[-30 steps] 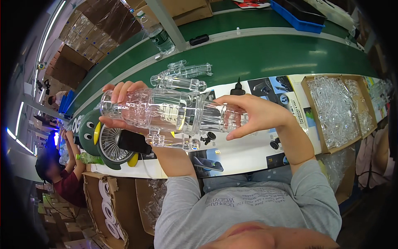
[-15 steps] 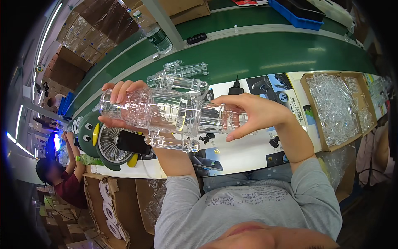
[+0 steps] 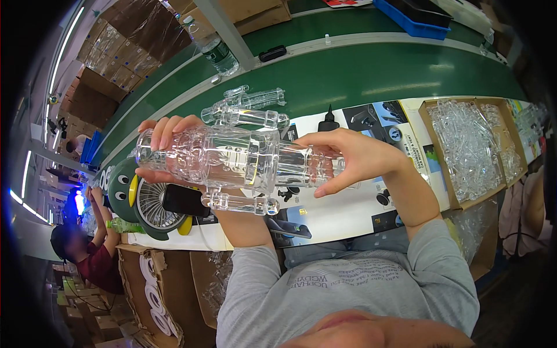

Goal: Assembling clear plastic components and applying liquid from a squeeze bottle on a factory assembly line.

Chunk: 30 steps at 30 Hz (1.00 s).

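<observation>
A large clear plastic assembly (image 3: pixel 238 156), shaped like a ribbed cylinder with smaller tubes along its sides, is held sideways above the table. My left hand (image 3: pixel 168 142) wraps round its wide left end. Around the narrower right end curl the thumb and fingers of my right hand (image 3: pixel 348 156). One clear side tube (image 3: pixel 241 203) sticks out on the near side, another (image 3: pixel 255 118) on the far side. Beyond them, more clear tube pieces (image 3: pixel 261 98) show over the green surface; whether they join the assembly I cannot tell.
A cardboard box (image 3: pixel 432 133) of small clear parts stands at the right. A penguin-shaped fan (image 3: pixel 125 194) and a black phone-like object (image 3: pixel 183 200) lie left. A black-tipped bottle (image 3: pixel 329 123) stands beyond my hands. Behind are a water bottle (image 3: pixel 217 52) and blue tray (image 3: pixel 412 26). Another person (image 3: pixel 93 261) works far left.
The assembly and my left hand have shifted very slightly left. Both hands keep their grip, and the view has moved a little.
</observation>
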### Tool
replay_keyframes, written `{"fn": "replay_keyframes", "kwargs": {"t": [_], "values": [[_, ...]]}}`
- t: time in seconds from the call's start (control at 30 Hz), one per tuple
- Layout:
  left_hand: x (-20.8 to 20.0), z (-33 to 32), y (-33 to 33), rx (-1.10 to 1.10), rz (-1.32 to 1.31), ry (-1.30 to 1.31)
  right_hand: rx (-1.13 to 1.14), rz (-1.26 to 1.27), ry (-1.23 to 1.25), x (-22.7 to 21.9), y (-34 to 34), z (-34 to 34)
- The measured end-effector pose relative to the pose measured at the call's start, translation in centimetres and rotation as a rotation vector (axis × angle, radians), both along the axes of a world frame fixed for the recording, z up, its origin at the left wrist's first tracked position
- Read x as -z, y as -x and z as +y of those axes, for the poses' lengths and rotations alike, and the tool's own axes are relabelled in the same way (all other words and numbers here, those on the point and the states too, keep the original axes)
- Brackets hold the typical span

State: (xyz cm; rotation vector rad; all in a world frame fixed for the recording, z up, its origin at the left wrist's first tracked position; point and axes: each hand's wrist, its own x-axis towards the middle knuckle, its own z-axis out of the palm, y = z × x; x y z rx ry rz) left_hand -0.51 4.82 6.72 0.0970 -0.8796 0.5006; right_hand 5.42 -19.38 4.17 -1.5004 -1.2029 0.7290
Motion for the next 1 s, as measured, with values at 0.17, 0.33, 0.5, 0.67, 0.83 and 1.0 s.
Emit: {"fn": "replay_keyframes", "kwargs": {"t": [0.17, 0.33, 0.5, 0.67, 0.83, 1.0], "values": [[0.1, -0.1, -0.1, 0.053, -0.036, -0.010, 0.038, 0.030, -0.018, -0.3, 0.6, 0.0], [0.0, 0.1, -0.4, 0.054, -0.031, 0.019, 0.061, 0.083, -0.058, -0.1, 0.6, 0.1], [0.1, 0.2, 0.4, -0.051, 0.137, -0.022, 0.036, -0.122, 0.104, 0.0, 0.2, 0.2], [-0.8, -2.0, 3.2, -0.257, 0.020, -0.210, 0.337, -0.613, -0.035, 1.1, 1.4, 1.1], [-0.6, -2.7, 7.4, -0.748, 0.082, -0.331, 0.387, -0.769, -0.318, 1.5, 2.0, 2.0], [-1.7, -1.8, 8.3, -0.582, 0.024, -0.682, 0.364, -0.734, -0.262, 2.3, 3.0, 2.6]]}}
